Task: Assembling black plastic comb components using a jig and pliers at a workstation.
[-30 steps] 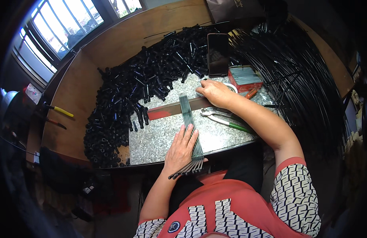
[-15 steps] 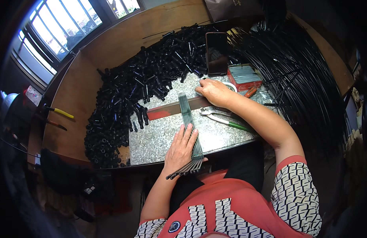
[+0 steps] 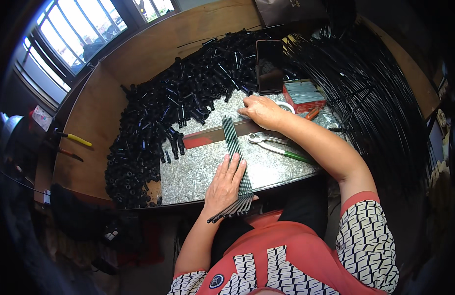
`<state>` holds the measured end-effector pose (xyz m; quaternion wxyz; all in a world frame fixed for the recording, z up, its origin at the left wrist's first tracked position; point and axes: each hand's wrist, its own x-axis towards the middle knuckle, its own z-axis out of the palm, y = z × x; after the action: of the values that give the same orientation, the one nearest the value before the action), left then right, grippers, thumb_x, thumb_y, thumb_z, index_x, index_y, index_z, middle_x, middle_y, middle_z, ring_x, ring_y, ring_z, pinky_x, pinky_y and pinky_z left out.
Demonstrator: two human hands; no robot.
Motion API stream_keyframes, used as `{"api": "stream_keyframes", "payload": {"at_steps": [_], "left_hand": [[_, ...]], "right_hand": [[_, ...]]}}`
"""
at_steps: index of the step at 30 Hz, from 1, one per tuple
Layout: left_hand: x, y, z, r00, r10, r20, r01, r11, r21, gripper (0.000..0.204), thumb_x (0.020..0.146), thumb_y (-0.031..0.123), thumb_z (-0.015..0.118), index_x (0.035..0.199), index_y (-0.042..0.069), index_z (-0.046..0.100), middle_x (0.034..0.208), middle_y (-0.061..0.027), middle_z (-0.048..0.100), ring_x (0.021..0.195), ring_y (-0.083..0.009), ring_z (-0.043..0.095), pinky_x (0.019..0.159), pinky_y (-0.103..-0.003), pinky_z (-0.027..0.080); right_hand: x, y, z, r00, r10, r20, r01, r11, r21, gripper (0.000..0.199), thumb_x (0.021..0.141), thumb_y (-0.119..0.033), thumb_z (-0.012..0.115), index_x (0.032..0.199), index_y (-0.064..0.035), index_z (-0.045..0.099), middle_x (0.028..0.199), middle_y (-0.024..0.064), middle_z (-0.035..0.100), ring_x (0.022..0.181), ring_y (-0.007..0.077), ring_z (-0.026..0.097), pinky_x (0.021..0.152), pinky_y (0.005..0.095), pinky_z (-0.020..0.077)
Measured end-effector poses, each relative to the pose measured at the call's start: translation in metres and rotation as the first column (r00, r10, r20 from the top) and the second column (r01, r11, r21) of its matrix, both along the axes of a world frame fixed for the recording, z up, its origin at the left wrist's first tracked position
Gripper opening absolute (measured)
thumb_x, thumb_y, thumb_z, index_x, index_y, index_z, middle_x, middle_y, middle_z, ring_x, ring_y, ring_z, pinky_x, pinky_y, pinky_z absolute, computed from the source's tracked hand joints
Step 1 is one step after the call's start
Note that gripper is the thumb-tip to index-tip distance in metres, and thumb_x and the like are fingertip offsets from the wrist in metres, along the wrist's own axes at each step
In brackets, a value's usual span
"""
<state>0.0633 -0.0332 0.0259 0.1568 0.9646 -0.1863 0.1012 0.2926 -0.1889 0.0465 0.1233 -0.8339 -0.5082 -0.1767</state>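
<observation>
A row of thin dark rods (image 3: 232, 140) lies across a long red-and-brown flat bar (image 3: 200, 138) on a speckled grey board (image 3: 188, 172). My left hand (image 3: 224, 184) rests along the rods near the board's front edge. Its fingers stretch over them and the thumb tip shows at the far side beneath. The rods' near ends fan out past the board's edge, bent to the left. My right hand (image 3: 263, 113) is closed at the bar's far right end, knuckles up; what its fingertips hold, if anything, is hidden. A white ring (image 3: 286, 106) sits partly behind it.
Green-handled pliers (image 3: 271, 146) lie beside the right forearm. A phone (image 3: 269, 66) stands upright behind, next to a red box (image 3: 303, 96) of thin pale rods. Black tubes (image 3: 163, 103) heap up left and behind; long black rods (image 3: 375, 93) pile at right. Yellow-handled tool (image 3: 78, 140) at left.
My right hand has shifted slightly left and up along the bar. The left hand and the rods have stayed almost still.
</observation>
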Motion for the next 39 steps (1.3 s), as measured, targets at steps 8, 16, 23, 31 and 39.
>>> {"api": "stream_keyframes", "payload": {"at_steps": [8, 16, 23, 31, 39], "left_hand": [[0.0, 0.0, 0.001, 1.0, -0.003, 0.003, 0.003, 1.0, 0.0, 0.098, 0.064, 0.048, 0.08, 0.14, 0.005, 0.036, 0.147, -0.0209, 0.032, 0.137, -0.0402, 0.028, 0.112, -0.048, 0.027], [0.001, 0.001, 0.001, 1.0, -0.012, 0.015, 0.012, 1.0, -0.002, 0.098, 0.063, 0.048, 0.081, 0.14, 0.005, 0.036, 0.146, -0.0221, 0.033, 0.136, -0.0409, 0.029, 0.111, -0.049, 0.028], [0.001, 0.0, 0.002, 1.0, -0.021, 0.02, 0.022, 1.0, -0.016, 0.097, 0.064, 0.049, 0.08, 0.139, 0.004, 0.037, 0.145, -0.0231, 0.033, 0.136, -0.0418, 0.029, 0.111, -0.049, 0.029], [0.001, 0.003, -0.003, 0.999, -0.024, 0.028, 0.024, 1.0, -0.002, 0.095, 0.067, 0.054, 0.075, 0.139, 0.002, 0.039, 0.145, -0.0232, 0.034, 0.136, -0.0412, 0.029, 0.11, -0.049, 0.029], [0.002, 0.004, -0.007, 0.995, -0.018, 0.094, 0.012, 0.998, 0.056, 0.071, 0.074, 0.026, 0.06, 0.138, 0.003, 0.041, 0.145, -0.0196, 0.036, 0.135, -0.0403, 0.031, 0.109, -0.049, 0.03]], "right_hand": [[0.003, 0.002, -0.001, 1.0, 0.001, -0.006, -0.001, 1.0, -0.021, 0.023, 0.083, -0.013, 0.053, 0.097, -0.0083, 0.07, 0.09, 0.0159, 0.06, 0.092, 0.0326, 0.062, 0.076, 0.0433, 0.0502], [0.0, 0.009, 0.003, 0.998, 0.01, -0.057, -0.013, 0.999, -0.044, 0.025, 0.086, -0.014, 0.052, 0.102, -0.0098, 0.07, 0.094, 0.0156, 0.06, 0.096, 0.0321, 0.06, 0.079, 0.043, 0.0496], [-0.001, 0.014, 0.003, 0.999, 0.045, 0.013, -0.044, 0.998, -0.043, 0.03, 0.084, -0.01, 0.05, 0.11, -0.0086, 0.067, 0.092, 0.0119, 0.057, 0.093, 0.0281, 0.059, 0.08, 0.0377, 0.0492], [-0.001, 0.008, 0.006, 0.979, 0.145, -0.141, -0.122, 0.98, 0.158, 0.045, 0.072, 0.012, 0.053, 0.115, -0.0021, 0.061, 0.105, 0.0161, 0.059, 0.1, 0.0326, 0.059, 0.085, 0.0381, 0.0495], [0.037, -0.104, 0.041, 0.905, -0.411, 0.109, 0.419, 0.906, -0.065, 0.024, 0.074, -0.001, 0.055, 0.095, -0.0016, 0.069, 0.104, 0.0214, 0.065, 0.101, 0.0364, 0.062, 0.087, 0.041, 0.0502]]}}
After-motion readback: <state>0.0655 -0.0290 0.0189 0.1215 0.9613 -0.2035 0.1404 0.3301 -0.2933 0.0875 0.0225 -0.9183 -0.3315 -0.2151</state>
